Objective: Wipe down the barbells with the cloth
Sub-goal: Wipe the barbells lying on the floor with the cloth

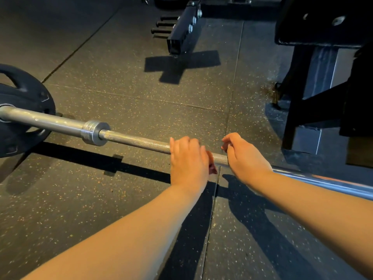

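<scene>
Barbell (131,139): rests low across the floor (121,77).
Left grip (188,160): curled round it, holding.
Right grip (244,156): curled over it; hold unclear.
Cloth: unseen; best wrapped round, wiped lengthwise.

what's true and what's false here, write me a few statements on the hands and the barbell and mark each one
1. Both the left hand and the right hand are on the barbell. True.
2. A black weight plate sits at the bar's end on the picture's left. True.
3. The hands are on the sleeve, outside the collar. False: both are on the shaft, inward of the collar.
4. The floor is bare wood. False: the floor is dark speckled tiling.
5. A cloth is draped along the bar. False: no cloth shows plainly.
</scene>
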Tool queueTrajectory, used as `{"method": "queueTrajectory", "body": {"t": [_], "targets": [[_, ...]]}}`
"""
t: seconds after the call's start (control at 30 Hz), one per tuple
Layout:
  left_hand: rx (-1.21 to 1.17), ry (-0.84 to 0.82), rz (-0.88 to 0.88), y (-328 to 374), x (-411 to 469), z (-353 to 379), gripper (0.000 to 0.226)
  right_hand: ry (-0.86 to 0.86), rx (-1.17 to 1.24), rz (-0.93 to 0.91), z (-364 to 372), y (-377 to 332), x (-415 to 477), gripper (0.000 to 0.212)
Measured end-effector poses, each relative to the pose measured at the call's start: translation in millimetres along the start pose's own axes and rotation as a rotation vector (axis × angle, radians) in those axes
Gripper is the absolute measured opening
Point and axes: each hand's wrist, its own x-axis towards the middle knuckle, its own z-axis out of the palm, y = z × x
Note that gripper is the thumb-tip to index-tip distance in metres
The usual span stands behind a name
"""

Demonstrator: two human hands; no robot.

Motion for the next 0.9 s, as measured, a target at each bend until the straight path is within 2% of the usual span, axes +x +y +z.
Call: {"method": "queueTrajectory", "body": {"t": [0.13,0.2,0.23,0.37,0.43,0.57,0.67,0.7,0.77,0.83,0.9], "targets": [[-0.005,-0.071,0.285,1,-8,0,0.028,0.005,0.049,0.002,-2,2,-1,0.028],[0.022,-0.080,0.344,-17,2,-5,0.029,0.002,0.049,-0.002,-4,5,0,0.026],[0.032,-0.069,0.314,-25,5,-7,0.031,-0.008,0.041,-0.008,-4,6,0,0.026],[-0.032,0.046,0.008,-18,3,-6,0.035,-0.002,0.065,-0.032,-4,4,-1,0.026],[-0.036,0.024,0.001,1,-4,1,0.031,0.010,0.074,-0.042,-3,1,-1,0.026],[-0.050,-0.120,0.267,21,-10,6,0.028,0.025,0.060,-0.068,-3,0,1,0.025],[0.011,-0.101,0.383,-2,3,-1,0.032,0.059,0.161,-0.045,-3,3,0,0.025],[0.024,-0.051,0.342,-13,5,-5,0.033,0.056,0.184,-0.049,-4,5,-1,0.025],[-0.023,0.032,0.120,-28,5,-11,0.031,0.050,0.196,-0.063,-6,7,-3,0.026],[-0.112,0.006,-0.083,-19,-3,-13,0.025,0.042,0.198,-0.058,-7,8,-7,0.027],[-0.170,-0.106,-0.159,4,-10,-14,0.028,0.004,0.150,-0.144,-8,5,-11,0.038]]}}
